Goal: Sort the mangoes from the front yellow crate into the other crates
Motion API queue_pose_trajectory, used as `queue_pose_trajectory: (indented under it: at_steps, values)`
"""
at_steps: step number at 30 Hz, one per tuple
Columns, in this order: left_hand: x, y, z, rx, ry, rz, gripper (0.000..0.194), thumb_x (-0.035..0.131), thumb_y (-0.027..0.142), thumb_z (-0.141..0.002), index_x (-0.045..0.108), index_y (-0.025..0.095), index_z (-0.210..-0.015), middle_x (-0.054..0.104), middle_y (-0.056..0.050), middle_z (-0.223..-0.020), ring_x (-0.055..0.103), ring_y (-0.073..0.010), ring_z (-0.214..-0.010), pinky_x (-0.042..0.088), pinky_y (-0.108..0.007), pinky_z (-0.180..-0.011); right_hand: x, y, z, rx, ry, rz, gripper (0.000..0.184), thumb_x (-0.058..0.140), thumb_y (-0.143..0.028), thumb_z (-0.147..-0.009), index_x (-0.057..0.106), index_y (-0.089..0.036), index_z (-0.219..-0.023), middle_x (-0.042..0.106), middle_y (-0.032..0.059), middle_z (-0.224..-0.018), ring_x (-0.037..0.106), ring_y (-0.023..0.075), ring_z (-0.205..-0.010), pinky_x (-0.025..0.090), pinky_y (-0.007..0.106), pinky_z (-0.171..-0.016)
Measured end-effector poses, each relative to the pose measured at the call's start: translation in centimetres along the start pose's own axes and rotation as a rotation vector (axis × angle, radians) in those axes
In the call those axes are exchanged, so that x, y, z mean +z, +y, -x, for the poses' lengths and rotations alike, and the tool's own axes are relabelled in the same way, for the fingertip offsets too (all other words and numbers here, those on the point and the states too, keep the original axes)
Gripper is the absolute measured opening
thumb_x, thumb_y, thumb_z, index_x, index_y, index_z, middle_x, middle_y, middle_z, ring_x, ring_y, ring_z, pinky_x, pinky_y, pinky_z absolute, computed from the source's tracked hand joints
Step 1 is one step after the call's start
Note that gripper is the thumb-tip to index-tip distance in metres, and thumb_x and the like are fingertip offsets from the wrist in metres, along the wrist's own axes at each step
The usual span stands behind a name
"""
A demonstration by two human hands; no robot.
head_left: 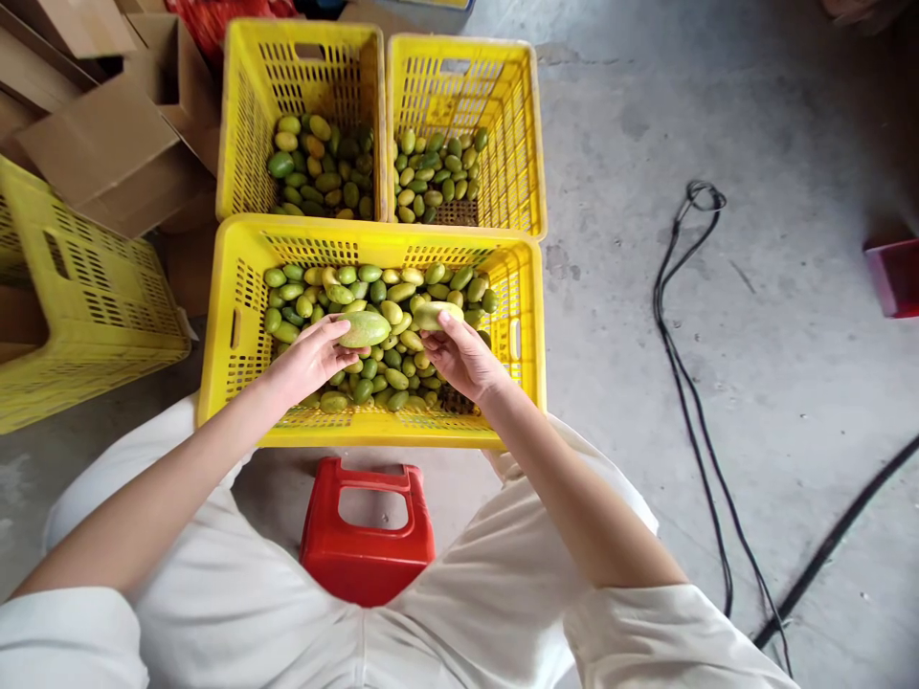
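Over the near yellow crate (373, 435), my left hand (316, 354) is closed around the end of a large oval green mango (365, 329). My right hand (463, 354) grips a paler yellow-green mango (437, 315), thumb on top. Both fruits are held up side by side, a small gap between them. Below them, many smaller green and yellow mangoes (394, 378) lie loose in the crate, partly hidden by my hands. A bit of the crate's dark bottom shows at the front right.
Behind stand two more yellow crates, left (305, 29) and right (535, 144), with mangoes inside. Cardboard boxes (107, 144) and a tilted yellow crate (107, 277) are at left. A red stool (366, 565) sits between my legs. Black cables (675, 354) lie on the floor at right.
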State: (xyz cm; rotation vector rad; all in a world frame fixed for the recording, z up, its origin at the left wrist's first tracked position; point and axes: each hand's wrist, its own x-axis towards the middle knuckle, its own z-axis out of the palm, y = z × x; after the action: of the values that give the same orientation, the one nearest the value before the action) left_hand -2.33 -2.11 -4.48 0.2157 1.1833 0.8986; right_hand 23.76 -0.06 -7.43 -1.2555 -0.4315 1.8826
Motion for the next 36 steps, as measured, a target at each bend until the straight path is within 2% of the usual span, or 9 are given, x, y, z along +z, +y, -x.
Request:
queue_pose_trajectory:
  at_steps: [3, 10, 14, 18, 21, 23, 26, 29, 36]
  values:
    - [0.1, -0.1, 0.0, 0.03, 0.034, 0.023, 0.026, 0.104, 0.033, -0.095, 0.081, 0.023, -0.103, 0.087, -0.008, -0.103, 0.08, -0.0222, -0.095, 0.063, -0.028, -0.079, 0.0, -0.1, 0.2, 0.004, 0.003, 0.016, 0.069, 0.126, -0.051, -0.072, 0.064, -0.03, -0.093, 0.059, -0.0056, -0.083, 0.054, 0.0161, -0.079, 0.05, 0.028, -0.065]
    - [0.6, 0.5, 0.1, -0.078, 0.038, 0.031, 0.054, 0.092, 0.071, -0.11, 0.077, 0.022, -0.096, 0.079, -0.005, -0.091, 0.073, -0.0183, -0.076, 0.062, -0.028, -0.067, 0.7, -0.1, 0.4, 0.014, -0.009, -0.074, 0.047, 0.107, -0.045, -0.079, 0.07, -0.032, -0.105, 0.08, 0.0015, -0.106, 0.077, 0.0255, -0.102, 0.071, 0.037, -0.088]
    - [0.1, 0.9, -0.3, -0.203, -0.043, 0.023, 0.06, 0.088, 0.079, -0.111, 0.077, 0.021, -0.098, 0.07, -0.004, -0.077, 0.057, -0.0134, -0.052, 0.041, -0.023, -0.045, 1.0, -0.4, 0.7, 0.005, -0.031, -0.033, 0.052, 0.1, -0.032, -0.074, 0.07, -0.032, -0.116, 0.077, -0.0014, -0.105, 0.068, 0.0196, -0.087, 0.061, 0.031, -0.075]
    - [-0.6, 1.2, -0.5, -0.207, -0.088, 0.067, 0.051, 0.072, 0.068, -0.118, 0.085, 0.019, -0.11, 0.072, -0.007, -0.076, 0.053, -0.0162, -0.048, 0.038, -0.026, -0.041, 0.8, -0.4, 0.9, -0.011, -0.056, 0.029, 0.068, 0.118, -0.041, -0.07, 0.068, -0.031, -0.115, 0.075, -0.0029, -0.1, 0.052, 0.0141, -0.073, 0.042, 0.028, -0.06]
    - [-0.6, 1.4, -0.2, -0.185, -0.07, 0.083, 0.042, 0.067, 0.047, -0.115, 0.089, 0.015, -0.13, 0.078, -0.011, -0.083, 0.065, -0.0217, -0.057, 0.052, -0.03, -0.048, 0.8, 0.0, 0.9, -0.028, -0.049, 0.023, 0.082, 0.126, -0.052, -0.064, 0.066, -0.032, -0.117, 0.08, -0.0018, -0.101, 0.058, 0.0154, -0.074, 0.05, 0.03, -0.064]
    - [-0.2, 1.4, 0.1, -0.161, -0.046, 0.081, 0.04, 0.07, 0.037, -0.11, 0.088, 0.014, -0.138, 0.083, -0.012, -0.09, 0.076, -0.0249, -0.07, 0.064, -0.032, -0.06, 0.8, 0.1, 0.8, -0.028, -0.061, 0.028, 0.079, 0.125, -0.062, -0.067, 0.068, -0.032, -0.113, 0.082, -0.0005, -0.101, 0.064, 0.0171, -0.076, 0.055, 0.031, -0.067]
    - [0.6, 1.2, 0.5, -0.084, 0.007, 0.085, 0.024, 0.077, 0.027, -0.108, 0.086, 0.016, -0.127, 0.087, -0.011, -0.099, 0.085, -0.0252, -0.089, 0.074, -0.032, -0.081, 0.9, -0.2, 0.7, -0.011, -0.075, 0.032, 0.063, 0.115, -0.069, -0.082, 0.077, -0.03, -0.113, 0.082, 0.0021, -0.101, 0.07, 0.0205, -0.081, 0.06, 0.033, -0.069]
    - [1.1, 0.8, 0.8, -0.002, 0.038, 0.085, 0.004, 0.086, 0.02, -0.105, 0.083, 0.018, -0.107, 0.088, -0.009, -0.102, 0.085, -0.0211, -0.091, 0.073, -0.03, -0.088, 1.0, -0.7, 0.6, -0.018, -0.064, 0.016, 0.054, 0.108, -0.067, -0.089, 0.083, -0.03, -0.119, 0.084, 0.0042, -0.11, 0.074, 0.022, -0.088, 0.062, 0.033, -0.071]
    - [0.4, 0.2, 0.4, 0.076, 0.016, 0.062, 0.037, 0.115, 0.035, -0.092, 0.082, 0.021, -0.103, 0.086, -0.007, -0.107, 0.081, -0.0197, -0.098, 0.067, -0.027, -0.086, 0.9, -0.7, 0.7, -0.089, -0.056, -0.032, 0.06, 0.121, -0.05, -0.072, 0.082, -0.032, -0.113, 0.085, -0.0001, -0.106, 0.074, 0.0192, -0.088, 0.065, 0.03, -0.074]
